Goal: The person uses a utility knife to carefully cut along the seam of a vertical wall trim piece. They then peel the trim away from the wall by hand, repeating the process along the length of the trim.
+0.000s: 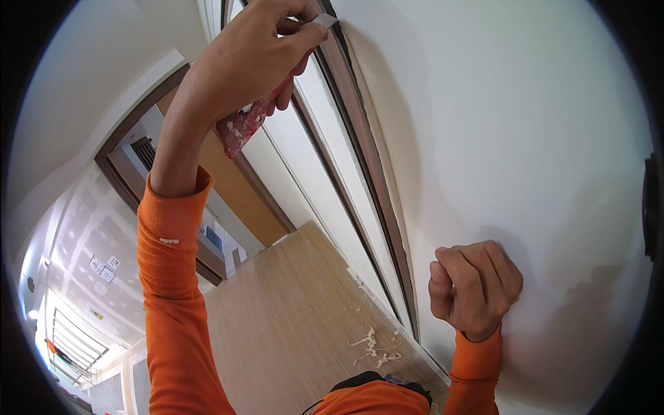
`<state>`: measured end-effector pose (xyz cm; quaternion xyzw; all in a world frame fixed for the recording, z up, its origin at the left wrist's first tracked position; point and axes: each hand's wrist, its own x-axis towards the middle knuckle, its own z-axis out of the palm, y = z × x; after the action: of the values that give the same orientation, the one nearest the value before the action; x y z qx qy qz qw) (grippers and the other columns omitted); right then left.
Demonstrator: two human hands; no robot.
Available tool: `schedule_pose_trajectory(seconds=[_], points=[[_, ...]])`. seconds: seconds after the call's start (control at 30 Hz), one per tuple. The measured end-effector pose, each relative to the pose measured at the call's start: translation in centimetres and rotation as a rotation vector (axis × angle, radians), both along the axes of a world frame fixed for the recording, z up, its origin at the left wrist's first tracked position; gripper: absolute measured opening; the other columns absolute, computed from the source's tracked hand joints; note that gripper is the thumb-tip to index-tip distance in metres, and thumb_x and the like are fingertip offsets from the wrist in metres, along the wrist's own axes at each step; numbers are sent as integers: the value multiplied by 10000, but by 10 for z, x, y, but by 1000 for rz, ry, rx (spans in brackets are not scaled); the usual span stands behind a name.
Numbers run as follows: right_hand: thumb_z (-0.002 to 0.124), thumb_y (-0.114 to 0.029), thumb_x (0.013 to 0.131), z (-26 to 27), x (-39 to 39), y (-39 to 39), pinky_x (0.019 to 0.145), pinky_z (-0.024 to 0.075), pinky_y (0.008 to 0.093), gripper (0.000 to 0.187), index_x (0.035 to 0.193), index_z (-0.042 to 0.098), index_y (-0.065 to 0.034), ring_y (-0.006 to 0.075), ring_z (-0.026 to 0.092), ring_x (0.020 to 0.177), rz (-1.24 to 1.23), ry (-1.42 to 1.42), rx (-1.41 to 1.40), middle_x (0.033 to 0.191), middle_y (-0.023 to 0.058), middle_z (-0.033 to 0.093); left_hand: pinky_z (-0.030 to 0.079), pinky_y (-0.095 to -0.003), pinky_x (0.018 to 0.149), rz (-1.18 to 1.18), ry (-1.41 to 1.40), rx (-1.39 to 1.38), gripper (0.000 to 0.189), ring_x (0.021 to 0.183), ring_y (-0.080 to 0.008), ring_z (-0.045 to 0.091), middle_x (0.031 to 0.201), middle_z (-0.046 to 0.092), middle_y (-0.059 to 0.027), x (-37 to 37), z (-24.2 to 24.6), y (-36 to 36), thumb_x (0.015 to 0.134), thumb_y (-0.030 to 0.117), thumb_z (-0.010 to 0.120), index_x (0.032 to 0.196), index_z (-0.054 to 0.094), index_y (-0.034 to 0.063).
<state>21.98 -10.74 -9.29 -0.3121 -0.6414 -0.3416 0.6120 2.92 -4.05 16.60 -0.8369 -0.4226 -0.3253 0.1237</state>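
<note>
My left hand (pixel 249 62), raised at the top of the picture, grips a red-handled scraper (pixel 241 129) spotted with white. The tool's short pale metal blade (pixel 327 21) pokes out by the thumb and meets the dark edge strip of the brown door frame (pixel 358 119), where it borders the white wall (pixel 508 129). Part of the handle is hidden behind the fingers. Lower right, my right hand (pixel 474 288) is curled in front of the wall; whether anything lies inside the curled fingers cannot be told.
Pale curled strips (pixel 371 342) lie on the wood-look floor (pixel 275 311) below the frame. Left stands a brown-framed doorway (pixel 124 181) beside a tan door panel (pixel 249 192). Farther left are a patched wall (pixel 83 244) with posted sheets and a metal railing (pixel 78 337).
</note>
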Motion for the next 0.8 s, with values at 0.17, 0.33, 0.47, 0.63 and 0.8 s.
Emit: schedule_pose_trajectory(seconds=[0.17,0.33,0.47,0.63,0.8], points=[[721,-125,822,-2,1,-1,498,480,255,72,873,719,-74,154,579,546,-7,-1,-4,657,20,637,451,-236,374,-7,27,-16,346,408,-88,572,673,587,-32,0,-5,-2,1073,292,572,1097,675,-37],[726,-120,811,0,0,2,496,474,250,67,859,719,-74,147,576,545,-11,-4,1,648,16,631,458,-229,366,-19,10,0,341,406,-89,577,665,589,-36,-1,-7,0,1077,288,568,1092,677,-34],[727,-116,807,0,0,1,496,473,251,65,853,721,-71,148,574,545,-12,-5,-1,646,17,627,463,-230,376,-5,31,4,326,415,-87,580,665,592,-34,-3,-3,1,1076,285,569,1068,672,-24],[725,-122,812,0,1,2,495,472,252,63,853,721,-74,151,574,546,-13,-11,-7,649,18,623,454,-236,387,17,23,-21,327,423,-87,583,670,600,-34,3,-4,2,1078,299,567,1057,666,-12],[720,-124,817,1,0,4,491,474,254,61,856,719,-78,150,574,543,-1,1,-10,648,16,620,457,-234,392,-14,62,114,334,417,-87,573,681,615,-44,-2,-11,8,1076,304,573,1111,666,-15]])
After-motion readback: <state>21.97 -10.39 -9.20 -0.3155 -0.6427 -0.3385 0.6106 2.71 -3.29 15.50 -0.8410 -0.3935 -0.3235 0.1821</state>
